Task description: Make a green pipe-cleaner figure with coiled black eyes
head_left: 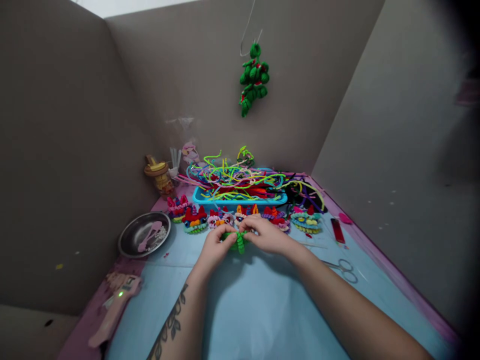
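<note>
Between my two hands is a green coiled pipe cleaner [240,243], one curled end hanging below the fingertips. The thumb and fingers of my left hand [220,237] pinch its left side. My right hand [258,233] pinches it from the right, close to the other hand's fingertips. Part of the green piece is hidden behind the fingers. Just beyond my hands runs a row of colourful coiled pipe-cleaner figures [195,220], some with horns and eyes.
A blue tray [240,202] heaped with loose pipe cleaners [240,182] stands at the back. At left are a metal bowl [129,240] and a pink glue gun [116,310]. Scissors [345,271] lie at right. A green-and-red pipe-cleaner piece [254,80] hangs on the back wall.
</note>
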